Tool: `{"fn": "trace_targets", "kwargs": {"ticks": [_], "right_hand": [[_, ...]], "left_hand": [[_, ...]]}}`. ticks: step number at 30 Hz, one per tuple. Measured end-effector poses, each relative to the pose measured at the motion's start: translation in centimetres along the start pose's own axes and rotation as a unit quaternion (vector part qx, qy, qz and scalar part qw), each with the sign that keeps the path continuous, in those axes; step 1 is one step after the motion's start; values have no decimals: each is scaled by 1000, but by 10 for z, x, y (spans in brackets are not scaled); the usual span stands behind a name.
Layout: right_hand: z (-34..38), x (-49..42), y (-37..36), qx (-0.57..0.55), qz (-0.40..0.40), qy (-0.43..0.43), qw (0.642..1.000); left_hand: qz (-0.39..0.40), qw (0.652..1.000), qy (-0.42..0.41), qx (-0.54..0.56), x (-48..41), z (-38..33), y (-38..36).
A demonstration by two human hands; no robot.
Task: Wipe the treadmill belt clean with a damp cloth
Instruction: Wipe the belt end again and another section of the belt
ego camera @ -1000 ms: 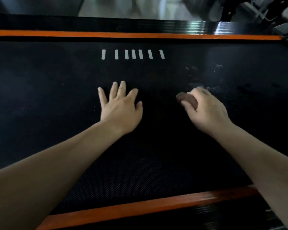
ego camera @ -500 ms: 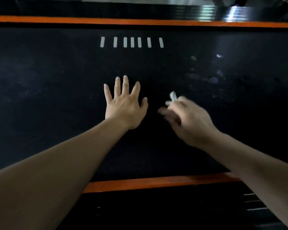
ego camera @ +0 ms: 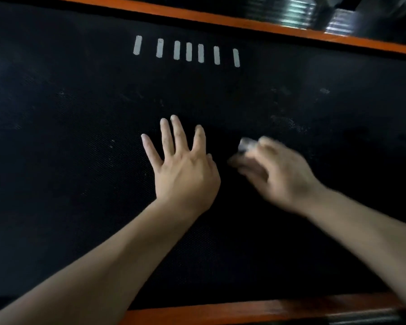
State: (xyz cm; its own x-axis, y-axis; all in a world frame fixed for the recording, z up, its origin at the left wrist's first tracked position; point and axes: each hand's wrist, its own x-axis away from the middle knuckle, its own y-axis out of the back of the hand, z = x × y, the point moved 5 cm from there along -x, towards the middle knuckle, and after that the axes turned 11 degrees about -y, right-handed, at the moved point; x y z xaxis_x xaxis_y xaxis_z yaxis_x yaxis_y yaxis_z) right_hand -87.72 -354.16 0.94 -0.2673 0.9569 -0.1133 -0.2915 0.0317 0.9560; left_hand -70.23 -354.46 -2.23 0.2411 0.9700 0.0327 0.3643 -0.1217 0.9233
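Mid-frame, left hand (ego camera: pixel 183 174) spreads flat on the black textured treadmill belt (ego camera: pixel 80 160); blurred right hand (ego camera: pixel 274 174) grips a pale cloth (ego camera: pixel 245 144).

Left hand (ego camera: pixel 185 174) flat, fingers spread; right hand (ego camera: pixel 277 174) blurred, gripping cloth (ego camera: pixel 245 144).

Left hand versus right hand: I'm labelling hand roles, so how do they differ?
The left hand lies flat on the treadmill belt, fingers spread, holding nothing; the right hand curls its fingers round a small cloth. The left hand is sharp, the right hand blurred. Both are bare, over the same belt.
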Motion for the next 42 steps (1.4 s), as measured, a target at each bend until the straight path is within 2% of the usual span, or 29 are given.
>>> {"fn": "trace_targets", "kwargs": {"ticks": [3, 4, 6, 9, 11, 13, 15, 17, 20, 22, 23, 26, 27, 29, 32, 34, 35, 37, 39, 40, 42], "right_hand": [[-52, -61, 9, 30, -71, -106, 991], [-57, -62, 7, 25, -79, -117, 990], [-38, -30, 3, -3, -75, -52, 996], [-10, 48, 4, -70, 16, 80, 994], [-22, 51, 10, -76, 26, 110, 991], [-50, 20, 19, -41, -34, 74, 996], [-84, -11, 27, 35, -84, -15, 996], [-94, -13, 28, 48, -97, -56, 993], [-75, 33, 26, -25, -52, 77, 995], [-84, 33, 29, -44, -14, 112, 993], [-95, 15, 33, -36, -22, 85, 996], [-143, -57, 46, 5, -55, -91, 994], [-147, -65, 47, -1, -62, -116, 991], [-125, -50, 39, -21, -51, -73, 996], [-87, 11, 26, -70, -10, 102, 992], [-92, 3, 26, -57, -3, 141, 988], [-101, -19, 26, -26, -29, 124, 992], [-129, -80, 30, 23, -64, -2, 998], [-145, -115, 34, 18, -76, -118, 990], [-137, -117, 30, 13, -77, -113, 991], [-101, -94, 18, -3, -40, -3, 999]], "left_hand": [[-15, 1000, 3, -25, 2, -2, -4], [-16, 1000, 9, -23, 2, -2, -4], [-20, 999, 23, -20, 5, -1, -3], [-21, 998, 52, -31, 17, -10, -5], [-12, 995, 98, -15, 26, -27, -11], [2, 992, 130, -1, 31, -53, -22], [-1, 990, 140, -4, 35, -74, -35], [-14, 990, 139, -25, 38, -82, -45], [-24, 986, 151, -67, 40, -84, -49], [-20, 984, 159, -79, 38, -87, -49], [-17, 983, 162, -83, 38, -88, -48], [-10, 982, 168, -90, 38, -91, -49], [-9, 982, 168, -91, 38, -91, -49], [-9, 982, 166, -90, 39, -90, -48], [-4, 982, 165, -91, 40, -91, -48], [-4, 984, 162, -78, 38, -89, -45], [-12, 985, 156, -70, 34, -87, -43], [-50, 987, 146, -55, 24, -81, -34], [-74, 984, 159, -42, 13, -74, -30], [-73, 982, 170, -41, 9, -71, -32], [-64, 981, 173, -54, 4, -69, -37]]}}
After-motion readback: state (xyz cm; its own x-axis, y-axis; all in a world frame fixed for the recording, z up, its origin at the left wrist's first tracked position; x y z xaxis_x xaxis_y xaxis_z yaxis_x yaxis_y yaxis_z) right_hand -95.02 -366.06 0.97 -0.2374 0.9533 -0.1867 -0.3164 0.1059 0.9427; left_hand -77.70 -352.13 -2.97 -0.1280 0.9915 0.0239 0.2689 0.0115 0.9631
